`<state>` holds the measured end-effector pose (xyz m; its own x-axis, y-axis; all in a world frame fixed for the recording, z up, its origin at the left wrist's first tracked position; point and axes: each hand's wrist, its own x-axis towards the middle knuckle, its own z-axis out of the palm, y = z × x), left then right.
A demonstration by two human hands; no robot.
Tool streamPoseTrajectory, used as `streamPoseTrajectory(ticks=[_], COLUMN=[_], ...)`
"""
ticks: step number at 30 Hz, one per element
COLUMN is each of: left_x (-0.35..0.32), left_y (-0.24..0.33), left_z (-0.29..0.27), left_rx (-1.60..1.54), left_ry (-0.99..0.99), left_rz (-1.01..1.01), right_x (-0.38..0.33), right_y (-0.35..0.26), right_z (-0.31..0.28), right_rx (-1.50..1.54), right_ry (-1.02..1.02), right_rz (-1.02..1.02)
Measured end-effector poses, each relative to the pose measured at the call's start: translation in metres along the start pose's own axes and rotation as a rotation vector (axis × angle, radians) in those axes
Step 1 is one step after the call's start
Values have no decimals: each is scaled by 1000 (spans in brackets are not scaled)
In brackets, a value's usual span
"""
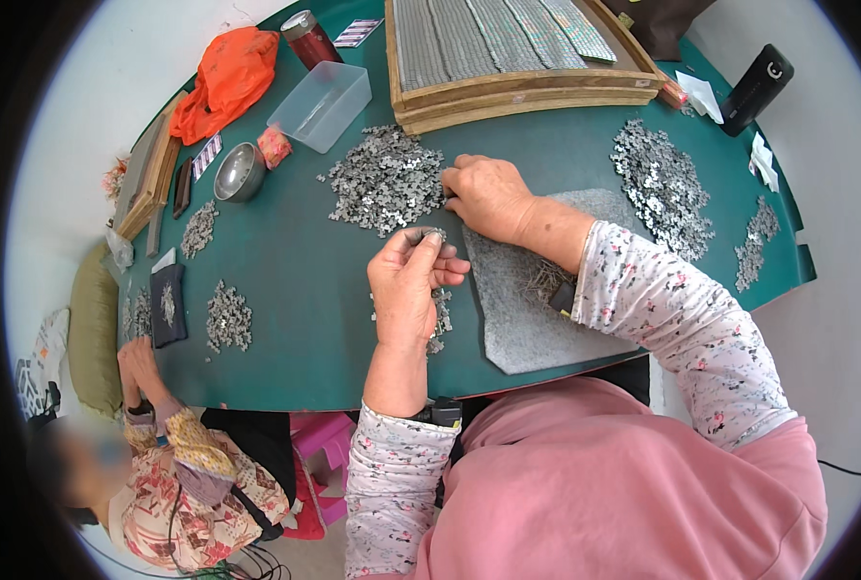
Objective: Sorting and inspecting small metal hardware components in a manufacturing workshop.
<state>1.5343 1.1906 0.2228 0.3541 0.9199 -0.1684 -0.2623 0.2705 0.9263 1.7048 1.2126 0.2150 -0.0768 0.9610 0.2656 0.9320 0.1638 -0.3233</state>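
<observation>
My left hand (pixel 403 280) is raised over the table with thumb and forefinger pinched on a small grey metal piece (pixel 436 233). Its other fingers are loosely curled. My right hand (pixel 493 198) reaches to the right edge of a large pile of small silvery metal pieces (pixel 387 182). The right fingers are bent together at the pile, and whatever they may hold is hidden. Partly behind my left hand lies a smaller heap of metal pieces (pixel 441 319). Under my right forearm, a grey felt mat (pixel 527 324) carries a bunch of thin wire-like pins (pixel 546 281).
A wooden tray (pixel 527 95) with rows of metal pieces stands at the back. Nearby are a clear plastic box (pixel 322 104), metal bowl (pixel 241 172) and red tumbler (pixel 308 39). Another pile (pixel 657 188) lies right. At left, a co-worker's hands (pixel 140 369) touch the table edge.
</observation>
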Motion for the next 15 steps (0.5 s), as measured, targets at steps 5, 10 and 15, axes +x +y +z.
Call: streamPoseTrajectory(ticks=[5,10,15], left_x=[11,15,17], left_y=[-3,-5,-6], left_z=[-5,-3,-1], left_rx=[-15,31,8], left_ry=[23,38,58], left_rz=[16,48,85], right_x=[10,12,12], right_y=[-7,-7,-3], right_z=[4,3,2], right_rx=[-109,-164,-18], right_ry=[-85,-116,-90], right_rz=[13,-57,-180])
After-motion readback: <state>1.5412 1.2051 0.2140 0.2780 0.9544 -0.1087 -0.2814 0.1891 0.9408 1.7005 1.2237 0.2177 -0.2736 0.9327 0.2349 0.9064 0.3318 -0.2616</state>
